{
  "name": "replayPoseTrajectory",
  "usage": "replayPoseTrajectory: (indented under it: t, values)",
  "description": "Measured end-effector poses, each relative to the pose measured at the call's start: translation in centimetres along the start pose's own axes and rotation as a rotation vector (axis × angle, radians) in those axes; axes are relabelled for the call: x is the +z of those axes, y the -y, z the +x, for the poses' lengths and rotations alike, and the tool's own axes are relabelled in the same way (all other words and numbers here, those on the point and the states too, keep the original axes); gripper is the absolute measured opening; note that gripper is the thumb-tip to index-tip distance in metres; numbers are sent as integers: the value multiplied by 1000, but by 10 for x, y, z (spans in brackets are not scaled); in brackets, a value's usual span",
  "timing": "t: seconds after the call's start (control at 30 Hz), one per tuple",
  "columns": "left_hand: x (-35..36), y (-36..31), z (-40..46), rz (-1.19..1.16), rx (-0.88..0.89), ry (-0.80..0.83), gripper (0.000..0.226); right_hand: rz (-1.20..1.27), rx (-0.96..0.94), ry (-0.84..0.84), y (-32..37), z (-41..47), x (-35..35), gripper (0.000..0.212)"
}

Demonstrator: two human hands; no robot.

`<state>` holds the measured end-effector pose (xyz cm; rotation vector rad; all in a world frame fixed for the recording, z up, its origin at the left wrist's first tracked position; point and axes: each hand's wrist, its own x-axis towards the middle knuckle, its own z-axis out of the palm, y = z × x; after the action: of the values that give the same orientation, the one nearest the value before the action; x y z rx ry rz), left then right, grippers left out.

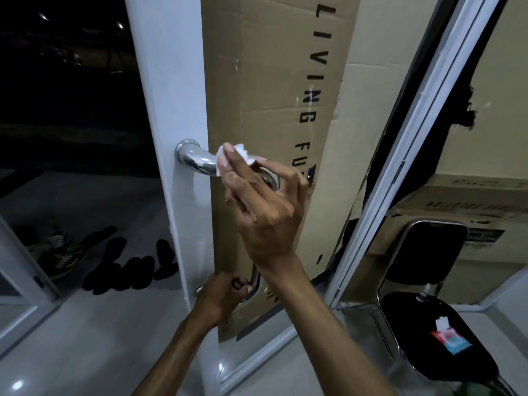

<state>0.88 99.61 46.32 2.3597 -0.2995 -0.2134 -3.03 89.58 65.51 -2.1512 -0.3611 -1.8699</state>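
Chrome door handle [197, 160] is a long curved pull fixed to the edge of a white door [171, 90], and its lower end is the nearest part. There the left hand [224, 292] grips it, fingers curled tight around the bar close to the lower mount. To the right, just as near, a black chair [423, 332] with a chrome frame stands on the pale tiled floor [85, 338]. A small red and blue wipes pack [450, 340] lies on its seat with a white sheet sticking out of the top.

Farther up the door, the right hand [263, 207] reaches the upper bend of the handle. It holds a white wipe [228, 160] against the metal, with the long fingers laid over the top of the wipe and the thumb bent round the far side of the bar. The wipe sits just right of the upper round mount and covers that stretch of chrome.

Behind the door's glass stands a tall sheet of brown cardboard [271, 81] with black lettering running down it. Right of the door frame, stacked cardboard boxes [471, 201] stand behind the chair back.

Far left, beyond the open door edge, several dark shoes [114, 258] lie on the floor, and past them it is dark.
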Motion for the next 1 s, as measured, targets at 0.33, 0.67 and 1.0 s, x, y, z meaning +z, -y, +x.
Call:
replayPoseTrajectory:
  t: [0.33,0.67,1.0]
  values:
    - [-3,3,-11,-162,110,3,20,-20,-47,432,30,63,-3,15]
    - [-4,-2,-21,-192,131,-65,19,-31,212,525,35,83,-3,33]
    - [7,0,-19,-41,116,-147,10,295,300,904,-1,108,-11,29]
